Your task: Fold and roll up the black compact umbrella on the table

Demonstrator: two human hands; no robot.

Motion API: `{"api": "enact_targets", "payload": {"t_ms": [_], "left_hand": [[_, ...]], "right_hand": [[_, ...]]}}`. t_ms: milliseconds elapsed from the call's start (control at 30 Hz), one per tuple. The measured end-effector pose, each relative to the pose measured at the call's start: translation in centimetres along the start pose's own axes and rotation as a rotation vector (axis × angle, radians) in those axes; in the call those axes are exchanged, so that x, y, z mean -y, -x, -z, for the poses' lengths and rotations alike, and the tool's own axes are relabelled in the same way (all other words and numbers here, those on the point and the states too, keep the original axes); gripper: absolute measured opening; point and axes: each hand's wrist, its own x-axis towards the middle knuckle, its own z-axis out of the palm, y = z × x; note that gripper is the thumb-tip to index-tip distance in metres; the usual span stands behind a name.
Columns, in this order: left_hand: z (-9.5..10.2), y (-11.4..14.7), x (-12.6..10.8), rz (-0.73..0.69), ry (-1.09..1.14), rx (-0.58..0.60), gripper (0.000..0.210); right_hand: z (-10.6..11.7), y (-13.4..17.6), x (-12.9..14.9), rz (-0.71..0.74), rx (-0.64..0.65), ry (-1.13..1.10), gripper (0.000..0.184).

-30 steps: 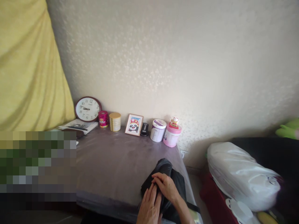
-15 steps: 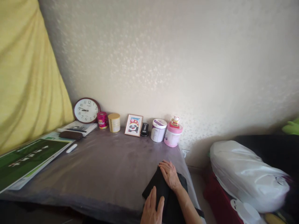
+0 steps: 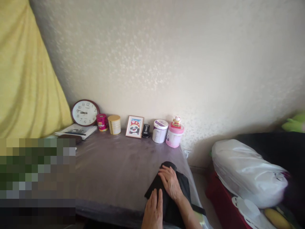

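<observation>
A folded piece of black fabric (image 3: 179,184) lies at the right front of the table; its exact kind does not show. Flat on its far part rests my right hand (image 3: 169,182), fingers stretched toward the upper left. My left hand (image 3: 152,206) lies nearer the front edge, touching the fabric's left side with straight fingers. A dark strap or band (image 3: 198,209) sticks out to the right under my right forearm.
Along the wall stand a clock (image 3: 85,112), a pink can (image 3: 102,122), a yellow-lidded can (image 3: 114,125), a panda picture (image 3: 134,127) and two tubs (image 3: 160,132). A white plastic bag (image 3: 247,171) is right of the table (image 3: 114,175). The lower left is pixelated.
My right hand has shifted slightly left over the fabric, whose far end now shows a raised fold beyond the fingers. My left hand's fingers have drawn closer together. The view has shifted slightly.
</observation>
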Motion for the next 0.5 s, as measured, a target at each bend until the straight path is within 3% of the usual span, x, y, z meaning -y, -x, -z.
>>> {"api": "enact_targets", "payload": {"t_ms": [67, 133, 233, 400, 500], "left_hand": [[2.3, 0.5, -0.7, 0.066, 0.025, 0.11, 0.076], [3.9, 1.1, -1.2, 0.047, 0.078, 0.138, 0.08], [4.6, 1.9, -1.3, 0.042, 0.122, 0.145, 0.088], [3.9, 2.4, -1.1, 0.043, 0.153, 0.112, 0.092], [4.1, 2.5, -1.2, 0.065, 0.166, 0.108, 0.094]], "right_hand": [[-0.1, -0.6, -1.5, -0.107, -0.098, 0.039, 0.032], [0.4, -0.8, -3.5, -0.251, -0.187, 0.059, 0.034], [2.3, 0.9, -6.1, -0.521, -0.281, 0.03, 0.036], [5.2, 6.8, -7.4, -0.842, -0.237, 0.012, 0.032], [5.5, 8.4, -6.5, -0.953, -0.154, -0.179, 0.032]]}}
